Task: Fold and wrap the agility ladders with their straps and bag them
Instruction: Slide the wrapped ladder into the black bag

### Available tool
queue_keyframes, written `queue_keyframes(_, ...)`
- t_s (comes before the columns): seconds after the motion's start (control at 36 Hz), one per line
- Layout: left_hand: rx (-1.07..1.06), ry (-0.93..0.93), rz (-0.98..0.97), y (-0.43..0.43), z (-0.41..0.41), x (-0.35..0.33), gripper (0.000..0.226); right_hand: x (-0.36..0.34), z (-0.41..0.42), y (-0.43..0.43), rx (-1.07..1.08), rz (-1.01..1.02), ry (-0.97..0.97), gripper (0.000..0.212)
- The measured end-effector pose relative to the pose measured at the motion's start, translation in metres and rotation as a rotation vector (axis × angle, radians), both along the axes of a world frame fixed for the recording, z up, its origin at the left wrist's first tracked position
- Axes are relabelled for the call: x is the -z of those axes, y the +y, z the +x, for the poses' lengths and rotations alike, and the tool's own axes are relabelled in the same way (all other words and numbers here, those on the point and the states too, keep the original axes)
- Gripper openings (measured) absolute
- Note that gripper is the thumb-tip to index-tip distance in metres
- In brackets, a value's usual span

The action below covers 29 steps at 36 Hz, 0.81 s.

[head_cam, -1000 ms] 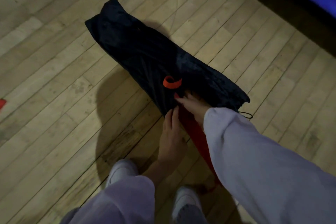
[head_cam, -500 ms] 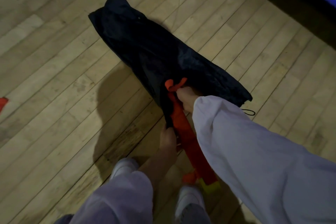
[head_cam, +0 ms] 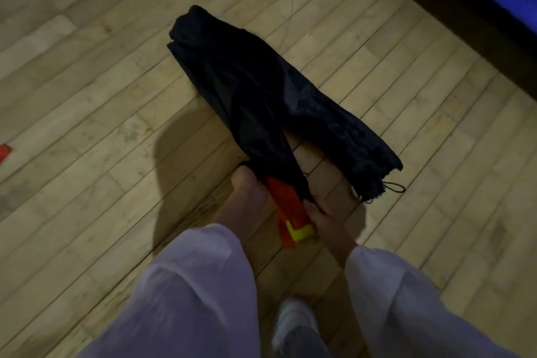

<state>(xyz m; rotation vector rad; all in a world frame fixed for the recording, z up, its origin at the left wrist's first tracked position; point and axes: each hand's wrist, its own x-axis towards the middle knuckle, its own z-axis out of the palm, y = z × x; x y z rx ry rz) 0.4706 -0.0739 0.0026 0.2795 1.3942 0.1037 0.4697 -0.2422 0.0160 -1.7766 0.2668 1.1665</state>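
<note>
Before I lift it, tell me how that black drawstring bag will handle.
The black drawstring bag will probably flop: its thin fabric creases and sags flat on the wooden floor. It looks light where empty, likely heavier at the mouth, where the folded ladder sticks out.

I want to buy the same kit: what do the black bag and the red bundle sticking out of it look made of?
The black bag looks like thin synthetic cloth, perhaps nylon: matte, limp, creased, with a drawstring cord. The red bundle seems flat woven strap; its yellow end looks like smooth hard plastic. Dim light leaves this unsure.
</note>
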Motion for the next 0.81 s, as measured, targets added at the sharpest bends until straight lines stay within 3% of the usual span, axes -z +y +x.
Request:
queue_keyframes(0.06,0.064,0.038,0.063,-0.001,0.001,0.001,0.030,0.001,-0.003,-0.002,0.151,0.113,0.207,0.037)
queue_keyframes(0.11,0.239,0.073,0.209,-0.001,-0.003,0.010,0.032,0.005,-0.002,0.000,0.178,0.126,0.219,0.029)
queue_keyframes(0.17,0.540,0.159,0.499,-0.006,-0.013,0.013,0.034,0.010,0.002,0.007,0.192,0.064,0.155,0.038)
queue_keyframes(0.25,0.933,0.282,0.862,-0.027,-0.046,0.004,0.019,0.018,0.013,0.019,0.318,0.075,0.164,0.036)
queue_keyframes(0.36,1.640,0.217,1.041,-0.068,-0.093,-0.001,0.040,0.025,0.036,0.047,0.554,0.213,0.288,0.025)
queue_keyframes(0.39,1.724,0.170,1.036,-0.075,-0.099,0.001,0.046,0.025,0.039,0.055,0.569,0.216,0.317,0.022)
queue_keyframes(0.5,1.574,-0.172,0.641,-0.079,-0.100,0.028,0.080,0.024,0.039,0.070,0.579,0.193,0.445,0.023)
queue_keyframes(0.56,1.431,-0.233,0.531,-0.080,-0.097,0.039,0.097,0.027,0.034,0.066,0.627,0.203,0.507,0.030)
queue_keyframes(0.58,1.426,-0.217,0.519,-0.080,-0.094,0.036,0.092,0.028,0.032,0.063,0.650,0.210,0.523,0.032)
queue_keyframes(0.69,1.508,0.024,0.724,-0.073,-0.085,0.028,0.040,0.033,0.034,0.052,0.619,0.290,0.583,0.038)
queue_keyframes(0.81,1.233,0.172,0.732,-0.067,-0.081,0.024,0.023,0.026,0.048,0.058,0.317,0.160,0.602,0.042)
